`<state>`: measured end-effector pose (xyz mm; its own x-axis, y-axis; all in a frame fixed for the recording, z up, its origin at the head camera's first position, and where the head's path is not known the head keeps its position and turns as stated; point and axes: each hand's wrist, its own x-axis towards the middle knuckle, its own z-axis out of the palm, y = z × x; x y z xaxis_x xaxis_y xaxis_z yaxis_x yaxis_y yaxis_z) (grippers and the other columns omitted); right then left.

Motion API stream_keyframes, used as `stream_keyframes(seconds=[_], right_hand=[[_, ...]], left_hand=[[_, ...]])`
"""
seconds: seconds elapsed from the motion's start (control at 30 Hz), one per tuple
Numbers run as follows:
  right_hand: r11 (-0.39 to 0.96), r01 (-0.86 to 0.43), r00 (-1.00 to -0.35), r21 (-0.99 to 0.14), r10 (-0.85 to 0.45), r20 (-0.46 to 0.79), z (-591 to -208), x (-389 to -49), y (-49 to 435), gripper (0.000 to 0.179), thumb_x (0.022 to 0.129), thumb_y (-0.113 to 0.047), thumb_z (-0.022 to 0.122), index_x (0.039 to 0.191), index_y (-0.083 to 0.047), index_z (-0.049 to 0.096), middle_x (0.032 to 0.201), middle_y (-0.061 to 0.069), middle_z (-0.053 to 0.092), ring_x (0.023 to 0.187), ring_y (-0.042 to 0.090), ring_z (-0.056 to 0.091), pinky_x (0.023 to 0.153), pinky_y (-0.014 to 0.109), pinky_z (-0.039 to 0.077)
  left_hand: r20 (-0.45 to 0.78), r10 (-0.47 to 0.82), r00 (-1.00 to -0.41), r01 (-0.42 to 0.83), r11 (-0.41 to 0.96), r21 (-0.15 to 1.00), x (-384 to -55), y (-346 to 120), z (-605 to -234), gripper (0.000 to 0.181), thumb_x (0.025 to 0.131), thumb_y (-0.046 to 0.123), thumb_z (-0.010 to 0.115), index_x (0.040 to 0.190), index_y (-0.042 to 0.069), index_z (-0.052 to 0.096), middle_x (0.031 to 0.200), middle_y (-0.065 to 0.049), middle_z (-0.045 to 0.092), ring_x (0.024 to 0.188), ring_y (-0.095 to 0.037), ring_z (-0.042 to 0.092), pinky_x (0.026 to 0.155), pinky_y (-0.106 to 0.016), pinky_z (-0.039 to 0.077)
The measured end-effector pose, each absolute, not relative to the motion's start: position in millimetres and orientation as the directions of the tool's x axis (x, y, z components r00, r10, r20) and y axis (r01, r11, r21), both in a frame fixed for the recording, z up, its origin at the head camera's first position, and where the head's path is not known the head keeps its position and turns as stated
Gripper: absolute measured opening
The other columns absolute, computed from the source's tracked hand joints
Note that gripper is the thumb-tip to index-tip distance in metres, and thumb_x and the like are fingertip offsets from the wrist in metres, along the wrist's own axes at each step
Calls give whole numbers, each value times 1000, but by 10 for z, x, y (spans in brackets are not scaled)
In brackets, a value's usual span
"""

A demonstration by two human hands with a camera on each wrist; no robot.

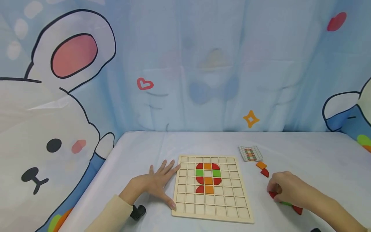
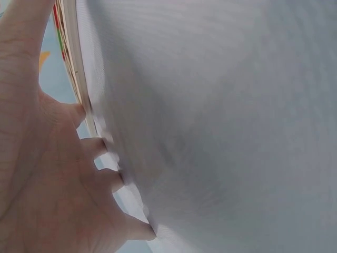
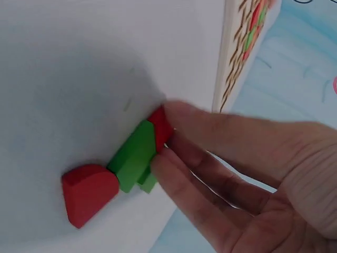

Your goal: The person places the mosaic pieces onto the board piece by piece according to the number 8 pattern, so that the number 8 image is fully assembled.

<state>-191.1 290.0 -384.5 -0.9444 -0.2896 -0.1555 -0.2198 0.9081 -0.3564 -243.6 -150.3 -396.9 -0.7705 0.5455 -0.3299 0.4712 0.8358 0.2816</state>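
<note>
Red piece [image 3: 160,128]: sat right of the grid board [image 1: 219,201], against a green piece [image 3: 135,154].
Right hand [image 1: 288,188]: pinched the red piece between thumb and fingers.
Left hand [image 1: 157,183]: touched the grid board's left edge, fingers spread.

The head view is bright and evenly lit, with soft shadows on the white tablecloth [image 1: 145,148]; 1 pale streak of glare crosses the printed curtain [image 1: 185,42] at 9 o'clock, and its shapes toward 12 o'clock look washed out. The 2 wrist views are dimmer and greyer: in the left, the tablecloth goes soft toward 3 o'clock; in the right, shadow spreads toward 10 o'clock, and the board [image 3: 225,63] at 1 o'clock lacks sharpness.
</note>
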Motion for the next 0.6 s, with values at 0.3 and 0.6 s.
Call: stream_keyframes(seconds=[0.3,0.6], right_hand=[[884,-179,-942,-433,-280,-183,-3847,-1972,2902,27,74,6,90,88,-10,73,81,-4,65,77,15,57,73,32,60],[854,-172,-922,-491,-315,-226,-3809,-2035,2968,28,74,4,91,87,-10,71,81,-2,63,77,16,57,71,27,59]], left_hand=[[-334,542,-771,473,839,270,-2439,-1490,-3961,132,76,62,88,170,24,5,177,-9,-4,161,-36,-8,117,-78,1],[-339,541,-770,476,840,259,-2431,-1483,-3951,131,76,63,87,170,25,4,177,-9,-5,161,-36,-8,117,-78,2]])
